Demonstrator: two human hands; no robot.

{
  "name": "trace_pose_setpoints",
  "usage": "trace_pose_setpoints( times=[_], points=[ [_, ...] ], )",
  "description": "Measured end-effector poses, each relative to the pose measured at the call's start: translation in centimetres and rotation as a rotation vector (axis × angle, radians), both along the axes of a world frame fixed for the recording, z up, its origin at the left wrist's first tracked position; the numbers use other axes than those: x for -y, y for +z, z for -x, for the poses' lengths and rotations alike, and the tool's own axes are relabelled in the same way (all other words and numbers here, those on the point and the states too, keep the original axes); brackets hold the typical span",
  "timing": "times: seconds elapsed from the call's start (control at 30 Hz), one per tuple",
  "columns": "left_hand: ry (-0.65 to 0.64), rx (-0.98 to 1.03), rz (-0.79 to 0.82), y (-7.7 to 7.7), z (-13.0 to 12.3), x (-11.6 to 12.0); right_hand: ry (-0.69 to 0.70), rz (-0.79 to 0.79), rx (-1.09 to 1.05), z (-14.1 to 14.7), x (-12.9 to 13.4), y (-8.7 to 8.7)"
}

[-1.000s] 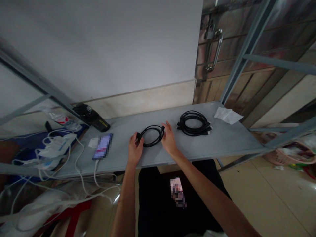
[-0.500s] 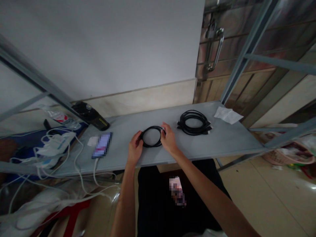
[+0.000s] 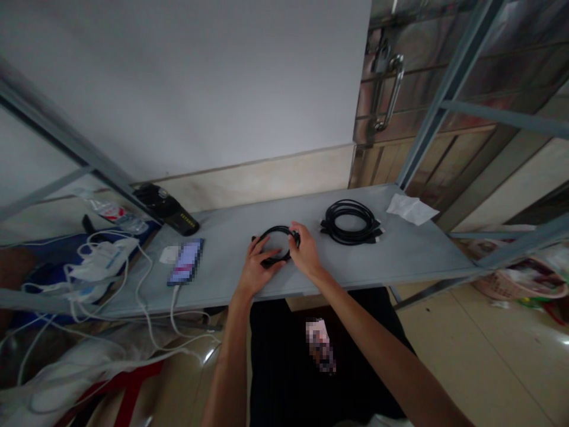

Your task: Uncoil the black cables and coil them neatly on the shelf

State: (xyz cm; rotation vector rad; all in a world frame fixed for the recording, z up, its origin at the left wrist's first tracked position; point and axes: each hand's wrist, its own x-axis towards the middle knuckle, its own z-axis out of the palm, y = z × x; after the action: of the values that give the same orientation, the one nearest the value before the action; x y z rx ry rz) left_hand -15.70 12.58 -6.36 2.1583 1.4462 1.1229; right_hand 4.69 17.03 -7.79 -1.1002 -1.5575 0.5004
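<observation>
A black cable (image 3: pixel 276 229) lies coiled in a ring on the grey table (image 3: pixel 231 228), near its front edge. My right hand (image 3: pixel 305 246) is closed on the right side of this ring, thumb and fingers pinching it. Over the ring's left and lower part, my left hand (image 3: pixel 259 265) rests with its fingers spread, touching the coil. To the right of both hands sits a thicker bundle of coiled black cables (image 3: pixel 349 223), its connectors sticking out at the sides.
On the left are a phone (image 3: pixel 185 262) with a white cable, a black bottle-like object (image 3: pixel 166 209), a plastic bottle (image 3: pixel 118 214) and tangled white cords. White paper (image 3: pixel 412 209) lies at the right. Metal posts (image 3: pixel 429 133) rise at the table's ends.
My left hand has shifted right and opened, from gripping the ring's left side to lying spread over it. My right hand stays on the right side of the coil.
</observation>
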Motion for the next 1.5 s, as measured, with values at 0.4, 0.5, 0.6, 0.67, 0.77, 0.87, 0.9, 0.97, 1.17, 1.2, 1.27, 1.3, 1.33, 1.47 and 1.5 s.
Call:
trace_pose_setpoints(
  times=[0.4, 0.5, 0.6, 0.67, 0.77, 0.87, 0.9, 0.97, 1.17, 1.2, 1.27, 1.3, 1.33, 1.47, 1.5],
  points=[
    [0.042, -0.03, -0.065, -0.7, 0.5, -0.5, -0.06, -0.195, 0.663, -16.7, 2.7, 1.5],
    [0.031, -0.01, -0.089, -0.7, 0.5, -0.5, -0.089, -0.134, 0.757, -19.9, 2.5, -0.1],
    [0.028, 0.009, -0.075, -0.3, 0.5, -0.4, -0.099, -0.093, 0.763, -20.8, 2.4, -1.0],
    [-0.001, 0.034, -0.046, -0.1, 0.5, -0.2, -0.103, -0.082, 0.765, -20.7, 2.5, -1.0],
    [-0.049, 0.086, 0.003, 0.1, 0.5, 0.0, -0.115, -0.09, 0.78, -20.4, 2.7, -0.6],
    [-0.06, 0.11, 0.028, 0.2, 0.6, 0.1, -0.119, -0.106, 0.79, -20.4, 3.0, -0.2],
    [-0.058, 0.114, 0.032, 0.2, 0.6, 0.2, -0.122, -0.11, 0.789, -20.4, 3.1, -0.1],
    [-0.05, 0.126, 0.037, 0.3, 0.6, 0.2, -0.13, -0.118, 0.783, -20.5, 3.2, 0.0],
    [-0.045, 0.139, 0.06, 0.6, 0.6, 0.2, -0.175, -0.14, 0.773, -20.5, 3.3, 0.1],
    [-0.043, 0.137, 0.059, 0.5, 0.6, 0.2, -0.188, -0.147, 0.768, -20.4, 3.3, 0.0],
    [-0.043, 0.133, 0.053, 0.5, 0.6, 0.1, -0.211, -0.159, 0.748, -20.4, 3.3, -0.1],
    [-0.043, 0.132, 0.051, 0.5, 0.6, 0.1, -0.222, -0.165, 0.732, -20.4, 3.3, -0.2],
    [-0.044, 0.13, 0.05, 0.5, 0.6, 0.1, -0.235, -0.17, 0.713, -20.4, 3.2, -0.2],
    [-0.046, 0.115, 0.057, 0.7, 0.6, 0.2, -0.298, -0.195, 0.621, -20.7, 3.2, -0.4],
    [-0.046, 0.116, 0.058, 0.7, 0.6, 0.2, -0.307, -0.199, 0.597, -20.8, 3.2, -0.4]
  ],
)
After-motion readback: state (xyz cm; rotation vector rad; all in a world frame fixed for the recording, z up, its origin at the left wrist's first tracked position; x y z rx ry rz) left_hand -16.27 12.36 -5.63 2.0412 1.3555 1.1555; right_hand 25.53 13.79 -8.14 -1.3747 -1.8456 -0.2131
